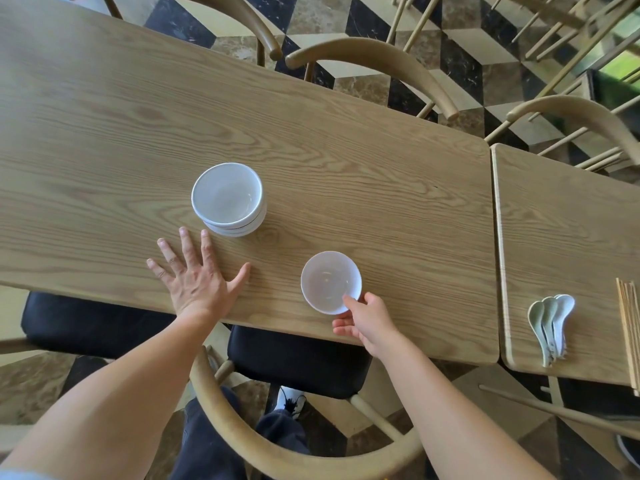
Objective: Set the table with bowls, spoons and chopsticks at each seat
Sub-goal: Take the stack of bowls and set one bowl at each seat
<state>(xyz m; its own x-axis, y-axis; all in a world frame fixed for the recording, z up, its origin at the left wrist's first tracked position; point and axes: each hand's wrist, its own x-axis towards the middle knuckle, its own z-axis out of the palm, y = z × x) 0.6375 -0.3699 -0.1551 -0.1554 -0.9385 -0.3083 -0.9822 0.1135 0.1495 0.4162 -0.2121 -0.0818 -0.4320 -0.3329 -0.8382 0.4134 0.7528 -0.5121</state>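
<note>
A small white ceramic bowl (330, 282) is pinched at its near rim by the right hand (369, 322), the thumb laid over the lip into the bowl and the other fingers curled beneath and outside it. The grip is thus closed on one edge only, and the bowl sits upright at or just above the pale wooden tabletop (346, 168), near its front edge and in line with the black-cushioned wooden chair (298, 362) below. The left hand (195, 275) lies flat and spread on the tabletop, holding nothing, just beside a stack of white ceramic bowls (228, 199).

The step in hand is judged to be the setting of this bowl at the seat. It is best lowered level and released only once the base is fully seated, since a one-sided pinch can tip it. Room should be left at its side for cutlery. On the adjoining tabletop (561, 216) to the right, well apart, pale ceramic soup spoons (550, 327) are nested beside a bundle of wooden chopsticks (628, 327).
</note>
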